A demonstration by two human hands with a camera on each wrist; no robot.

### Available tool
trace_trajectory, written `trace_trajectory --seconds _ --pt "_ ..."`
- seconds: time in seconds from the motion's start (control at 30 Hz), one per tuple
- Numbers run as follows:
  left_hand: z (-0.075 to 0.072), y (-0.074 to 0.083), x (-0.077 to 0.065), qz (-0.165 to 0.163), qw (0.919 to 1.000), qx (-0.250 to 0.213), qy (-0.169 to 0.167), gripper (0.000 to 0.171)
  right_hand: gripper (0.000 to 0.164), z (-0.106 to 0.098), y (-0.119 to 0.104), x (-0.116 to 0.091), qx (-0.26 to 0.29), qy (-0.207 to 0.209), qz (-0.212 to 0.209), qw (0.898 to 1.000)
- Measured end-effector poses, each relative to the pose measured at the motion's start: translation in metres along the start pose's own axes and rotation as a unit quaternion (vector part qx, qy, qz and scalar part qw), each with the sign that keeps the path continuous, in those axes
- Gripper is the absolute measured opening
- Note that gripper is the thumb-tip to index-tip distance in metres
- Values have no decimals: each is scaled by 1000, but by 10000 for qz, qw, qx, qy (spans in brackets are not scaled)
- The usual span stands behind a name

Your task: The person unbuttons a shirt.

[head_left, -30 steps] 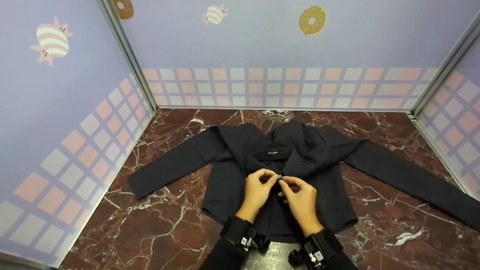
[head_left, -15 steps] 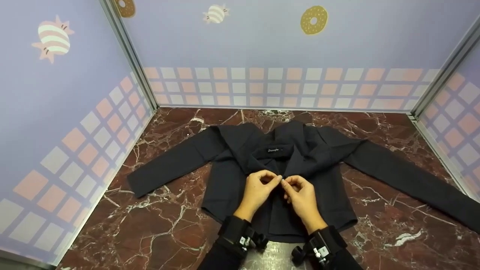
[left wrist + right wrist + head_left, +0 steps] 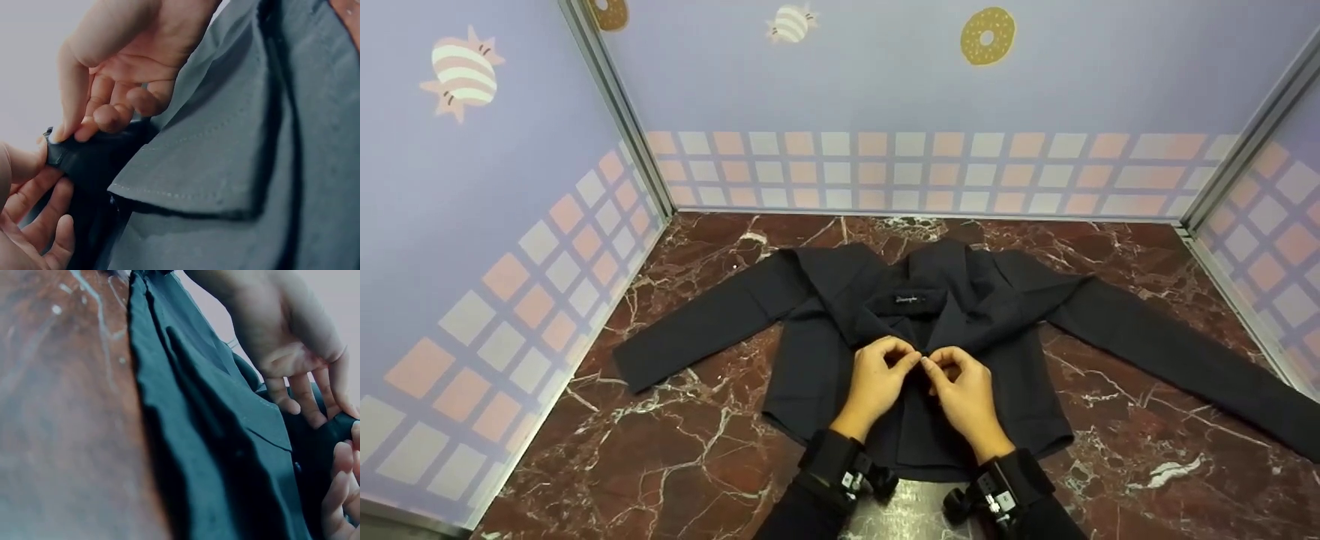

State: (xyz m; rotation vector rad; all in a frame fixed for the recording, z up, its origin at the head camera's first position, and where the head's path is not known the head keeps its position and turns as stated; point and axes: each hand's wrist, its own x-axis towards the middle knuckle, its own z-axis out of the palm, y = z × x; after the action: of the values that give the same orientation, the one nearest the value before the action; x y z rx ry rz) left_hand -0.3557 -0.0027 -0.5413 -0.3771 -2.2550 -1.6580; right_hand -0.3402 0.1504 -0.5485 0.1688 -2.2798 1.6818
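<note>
A dark long-sleeved shirt point(image 3: 814, 375) lies spread out, with a collar point(image 3: 874, 327) and a small white-lettered label point(image 3: 910, 299) inside the neck. Just below the collar, my left hand point(image 3: 877, 379) pinches the front edge between thumb and forefinger. My right hand point(image 3: 966, 397) pinches the same spot from the other side, its fingertips meeting the left ones. In the left wrist view, my left hand point(image 3: 129, 62) bunches a fold of dark cloth point(image 3: 84, 157) at the fingertips. From the right wrist view, my right hand point(image 3: 281, 343) grips that fold too. Fingers cover whatever lies between the tips.
The shirt's sleeves point(image 3: 697, 330) stretch out to both sides over a red-brown marbled tabletop point(image 3: 682, 450). Purple patterned panels point(image 3: 840, 82) stand at the back, left and right. A shiny patch point(image 3: 904, 514) shows at the front between the forearms.
A small pale-blue button showed at the fingertips one second ago; the fingers now cover it. My hands have drawn closer at the tips, and the collar's right flap has shifted slightly.
</note>
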Motion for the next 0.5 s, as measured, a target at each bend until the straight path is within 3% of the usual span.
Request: trace_trajectory --seconds 0.3,0.5 --pt "-3 0 -1 94 9998 142 -108 7 9 2 3 0 141 93 -3 9999" --pt "1 5 -2 298 9974 663 -29 9 7 1 5 -1 -495 129 -889 9947"
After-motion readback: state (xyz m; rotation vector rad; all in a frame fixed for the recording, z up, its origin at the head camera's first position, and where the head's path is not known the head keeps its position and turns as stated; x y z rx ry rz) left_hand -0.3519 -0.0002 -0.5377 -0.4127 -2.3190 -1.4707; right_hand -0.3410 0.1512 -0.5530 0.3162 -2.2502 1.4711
